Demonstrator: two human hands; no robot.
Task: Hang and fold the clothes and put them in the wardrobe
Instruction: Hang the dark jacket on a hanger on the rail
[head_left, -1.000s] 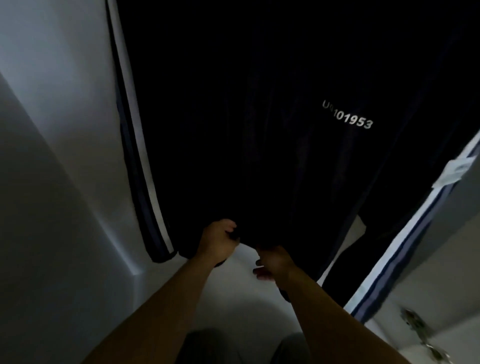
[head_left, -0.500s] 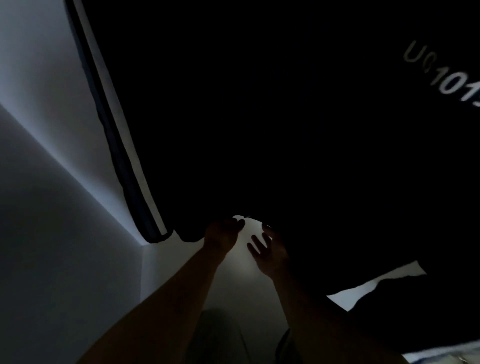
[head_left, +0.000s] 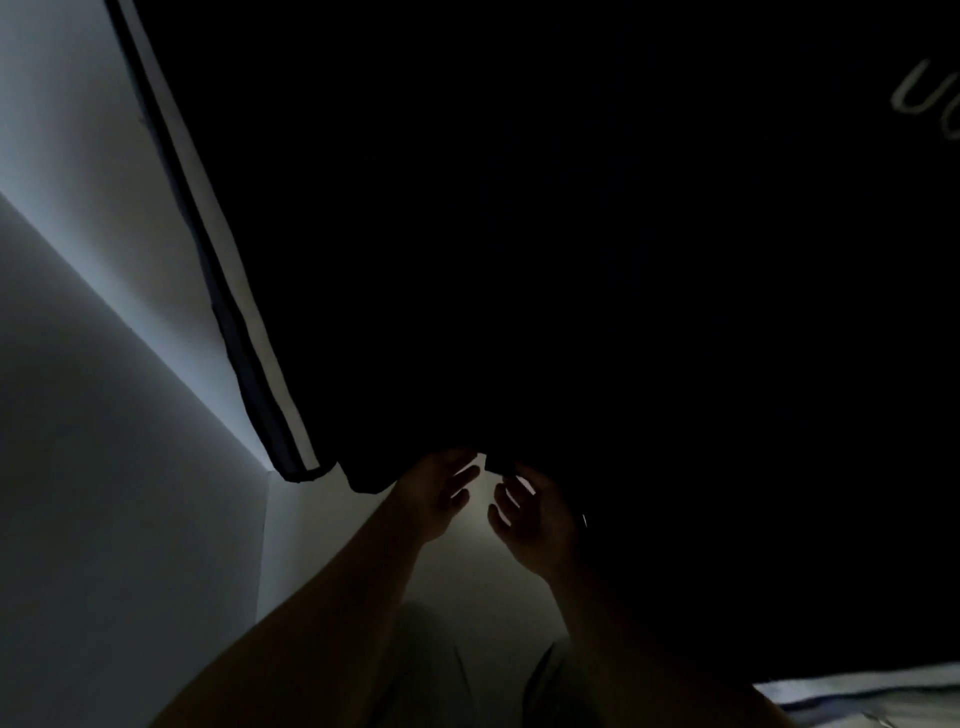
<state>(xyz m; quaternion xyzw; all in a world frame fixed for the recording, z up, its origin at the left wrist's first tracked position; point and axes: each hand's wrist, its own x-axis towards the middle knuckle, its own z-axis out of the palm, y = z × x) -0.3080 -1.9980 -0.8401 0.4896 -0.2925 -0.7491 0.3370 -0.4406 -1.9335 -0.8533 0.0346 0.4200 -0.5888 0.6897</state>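
Note:
A large black garment (head_left: 571, 260) with white and blue side stripes hangs in front of me and fills most of the view. White lettering shows at its upper right. Just below its bottom hem, my left hand (head_left: 436, 493) has its fingers spread and straight, holding nothing. My right hand (head_left: 530, 519) is beside it, fingers also spread, its outer edge against or behind the dark cloth. A small gap separates the two hands. The scene is very dark.
A white wall (head_left: 78, 234) and a lower white panel (head_left: 104, 519) meet in a corner at the left. A pale floor (head_left: 483, 571) shows between my arms. A striped white and blue cloth edge (head_left: 857, 696) lies at the bottom right.
Both hands let go of the garment's hem and opened their fingers. The view moved closer and to the left, so the lettering slid to the right edge.

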